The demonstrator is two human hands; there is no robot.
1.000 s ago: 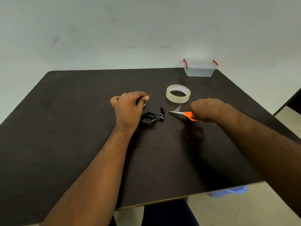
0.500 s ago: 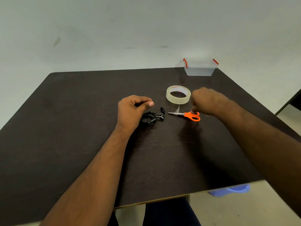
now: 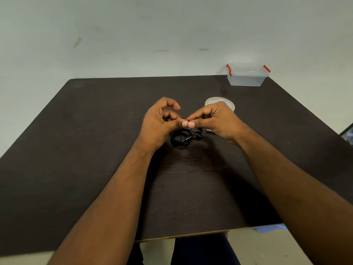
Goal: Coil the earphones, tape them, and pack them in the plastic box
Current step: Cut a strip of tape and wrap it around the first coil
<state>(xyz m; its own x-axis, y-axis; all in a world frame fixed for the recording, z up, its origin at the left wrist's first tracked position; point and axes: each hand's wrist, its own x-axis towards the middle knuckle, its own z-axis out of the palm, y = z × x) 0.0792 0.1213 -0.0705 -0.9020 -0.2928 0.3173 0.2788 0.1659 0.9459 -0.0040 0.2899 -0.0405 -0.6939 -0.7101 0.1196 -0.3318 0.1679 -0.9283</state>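
The black earphones (image 3: 181, 137) lie coiled on the dark table (image 3: 95, 159), earbuds at the coil's right. My left hand (image 3: 159, 123) and my right hand (image 3: 214, 119) hover just above and behind the coil, thumb tips touching. Both pinch what looks like a small strip of clear tape, barely visible between the fingertips. The roll of clear tape (image 3: 230, 104) lies flat behind my right hand, partly hidden by it. The clear plastic box (image 3: 247, 78) with red clips stands closed at the far right corner.
Only the metal tip of the orange scissors (image 3: 209, 131) shows from under my right hand. The table's near edge runs just in front of my lap. A blue object (image 3: 267, 228) lies on the floor at the lower right.
My right hand let go of the scissors, left them on the table and moved left to meet my left hand. My left hand rose slightly above the coil.
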